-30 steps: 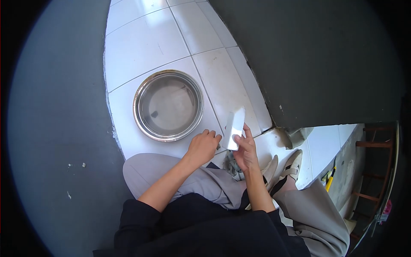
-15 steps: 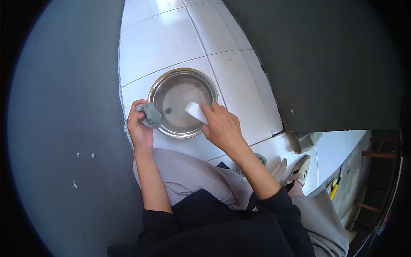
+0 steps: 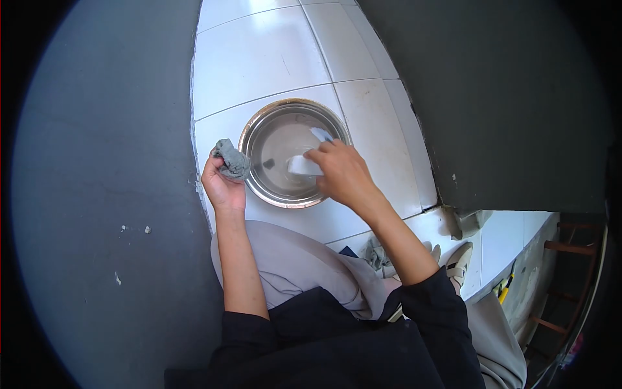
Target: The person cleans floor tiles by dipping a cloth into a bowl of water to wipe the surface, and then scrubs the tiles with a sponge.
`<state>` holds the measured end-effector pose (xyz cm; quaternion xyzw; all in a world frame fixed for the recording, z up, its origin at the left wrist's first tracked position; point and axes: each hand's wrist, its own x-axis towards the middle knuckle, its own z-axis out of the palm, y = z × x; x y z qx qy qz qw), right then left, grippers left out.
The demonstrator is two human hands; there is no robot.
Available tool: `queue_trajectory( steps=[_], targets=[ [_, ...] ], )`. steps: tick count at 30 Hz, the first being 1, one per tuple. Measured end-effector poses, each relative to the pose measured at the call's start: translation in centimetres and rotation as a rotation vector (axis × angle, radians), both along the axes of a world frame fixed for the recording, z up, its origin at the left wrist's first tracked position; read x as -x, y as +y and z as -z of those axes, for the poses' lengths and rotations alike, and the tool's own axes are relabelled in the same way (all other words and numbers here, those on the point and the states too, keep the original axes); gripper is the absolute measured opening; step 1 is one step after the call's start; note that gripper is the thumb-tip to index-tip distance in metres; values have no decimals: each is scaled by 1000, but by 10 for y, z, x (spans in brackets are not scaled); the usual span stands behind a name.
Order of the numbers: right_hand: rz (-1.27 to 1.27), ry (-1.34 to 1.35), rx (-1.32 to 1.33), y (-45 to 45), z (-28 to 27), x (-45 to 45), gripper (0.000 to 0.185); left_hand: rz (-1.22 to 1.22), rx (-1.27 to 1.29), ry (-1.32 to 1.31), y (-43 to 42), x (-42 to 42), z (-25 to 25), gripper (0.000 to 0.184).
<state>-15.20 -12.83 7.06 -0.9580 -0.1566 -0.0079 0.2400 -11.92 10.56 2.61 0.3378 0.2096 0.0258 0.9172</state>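
Note:
A round metal basin (image 3: 295, 196) with water and a small dark spot inside rests on the white tiles. At its left rim, my left hand (image 3: 223, 188) is closed on a crumpled grey cloth (image 3: 233, 161). Over the basin's right side, my right hand (image 3: 345, 172) grips a white block-shaped object (image 3: 303, 166), held low over or at the water; whether it touches the water I cannot tell. A pale reflection shows near the basin's upper right.
Dark grey walls stand at the left (image 3: 116, 162) and right (image 3: 499, 110). Another grey cloth (image 3: 377, 255) lies by my leg. Shoes (image 3: 459, 262), a yellow-handled tool (image 3: 505, 292) and a brown rack (image 3: 564, 247) are at the lower right.
My left hand has picked up the grey cloth and moved left of the basin. My right hand has carried the white object from beside the basin to over it.

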Motion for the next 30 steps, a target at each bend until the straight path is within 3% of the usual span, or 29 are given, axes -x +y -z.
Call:
queue_trajectory(
  steps=[6,9,12,15,18,19,23,26,30],
  targets=[
    [396,537,-798,-31,1,32,56,14,9,-15,1,-1,4,30],
    [518,598,-1216,-37,13,58,62,22,11,-19,0,-2,5,30],
    [588,536,-1417,-39,22,82,74,27,15,-16,1,-2,7,29],
    [623,412,-1445,-34,24,102,74,18,6,-22,1,-2,7,28],
    [649,343,-1368,-29,49,120,65,36,-8,-21,-1,-1,7,29],
    [660,341,-1302,-25,52,125,53,39,-11,-18,-2,0,7,30],
    [568,48,-682,-11,79,136,49,42,-53,-7,-8,2,0,33],
    [528,-133,-609,0,89,138,49,64,-72,-13,-11,5,-3,33],
    [532,-134,-625,1,103,142,50,84,-89,-15,-14,6,-3,32]
  ],
)
